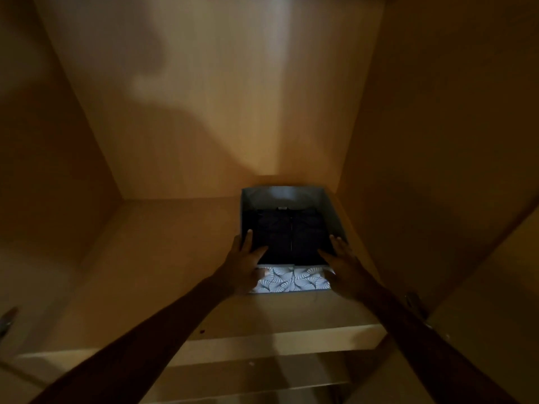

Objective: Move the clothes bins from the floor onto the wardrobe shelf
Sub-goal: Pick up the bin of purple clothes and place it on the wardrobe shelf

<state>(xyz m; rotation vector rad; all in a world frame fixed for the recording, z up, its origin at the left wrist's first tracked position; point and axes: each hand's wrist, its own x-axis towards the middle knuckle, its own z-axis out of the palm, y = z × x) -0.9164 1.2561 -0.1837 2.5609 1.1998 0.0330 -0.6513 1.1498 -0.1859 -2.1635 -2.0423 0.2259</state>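
A grey fabric bin (pixel 329 209) with a leaf-patterned front panel stands on the wooden wardrobe shelf (pixel 163 258), close to the right wall. Folded dark clothes (pixel 291 234) fill it. My left hand (pixel 243 263) rests on the bin's near left corner, fingers spread over the rim. My right hand (pixel 342 263) lies on the near right corner in the same way. Both palms press against the front of the bin. Whether the fingers grip the rim or only touch it is unclear.
The shelf runs wide to the left of the bin. The wardrobe's back panel (pixel 221 97) and side walls enclose it. An open door (pixel 495 287) with a hinge stands at the right. A lower shelf edge (pixel 262 363) shows below.
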